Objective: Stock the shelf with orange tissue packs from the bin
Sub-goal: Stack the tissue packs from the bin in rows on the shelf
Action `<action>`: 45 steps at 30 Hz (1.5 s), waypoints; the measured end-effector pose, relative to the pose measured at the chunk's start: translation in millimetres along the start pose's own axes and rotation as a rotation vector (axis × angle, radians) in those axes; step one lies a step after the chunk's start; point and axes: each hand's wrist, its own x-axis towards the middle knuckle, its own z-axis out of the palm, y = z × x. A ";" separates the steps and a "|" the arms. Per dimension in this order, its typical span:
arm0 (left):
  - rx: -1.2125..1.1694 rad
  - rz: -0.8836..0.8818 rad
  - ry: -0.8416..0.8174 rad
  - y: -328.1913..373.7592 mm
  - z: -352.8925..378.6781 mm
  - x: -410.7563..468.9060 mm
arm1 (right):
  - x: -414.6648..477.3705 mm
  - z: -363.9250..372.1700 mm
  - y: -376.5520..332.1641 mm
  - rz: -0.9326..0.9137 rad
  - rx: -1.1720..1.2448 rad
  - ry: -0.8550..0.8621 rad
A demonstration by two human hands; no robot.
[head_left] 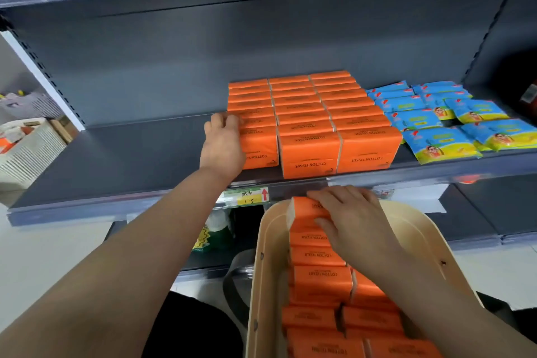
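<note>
Sitting nearest the camera, the tan bin is holding orange packs standing on edge in rows, their "COTTON TISSUE" print showing upside down. The right hand is reaching into the bin's far end and gripping the end pack. The fingers are curling over its far top edge and the thumb is pressing on its near face. This pack is sitting higher than those next to it, close to the bin's far rim.

Beyond the bin, a price label with a red arrow is hanging on the front edge of the shelf. The shelf is carrying a block of orange packs in three rows running front to back, each row touching the next.

The left arm is extending over the shelf edge. The left hand is lying against the outer side of the left row, its fingers curling over the top of a pack a little behind the front one. The thumb is hidden, so the firmness of this grip cannot be told.

Just right of the block, blue packs are lying flat and overlapping. Far left, past the shelf upright, white baskets are standing.
</note>
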 end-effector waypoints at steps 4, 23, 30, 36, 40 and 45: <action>0.004 0.036 0.104 -21.6 -22.1 -19.0 | 39.3 -13.6 -26.6 -0.057 0.115 0.019; -0.147 -0.008 -0.184 -51.1 -24.8 -41.2 | 150.7 22.0 -76.2 -0.051 -0.038 -0.146; -0.167 -0.029 -0.176 -44.0 -16.3 -47.0 | 136.5 12.8 -65.9 -0.104 0.065 -0.105; -0.170 0.000 0.060 -38.1 -18.4 -70.8 | 59.3 1.9 -18.3 -0.085 0.029 0.028; -0.092 0.078 -0.168 -27.3 0.9 -102.2 | -21.7 -5.1 34.6 0.189 -0.150 -0.197; 0.101 0.087 -0.529 -6.4 37.4 -144.5 | -98.0 -16.1 67.7 0.635 -0.311 -0.549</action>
